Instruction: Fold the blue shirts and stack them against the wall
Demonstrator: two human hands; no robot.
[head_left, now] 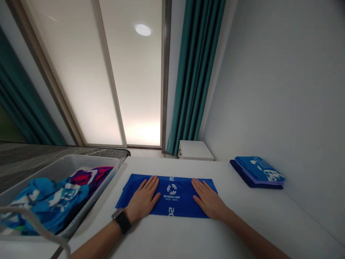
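A folded blue garment (172, 205) with a white logo and lettering lies flat on the white table (188, 237) in front of me. My left hand (144, 199) rests palm down on its left part, fingers together and flat; a dark watch sits on that wrist. On the garment's right part my right hand (207, 201) presses flat in the same way. Neither hand grips anything.
A grey plastic bin (54, 169) at the left holds several crumpled blue, red and purple garments. A stack of folded blue garments (257, 172) sits at the far right by the wall. A small white cabinet (195, 150) and teal curtain (194, 72) stand behind the table.
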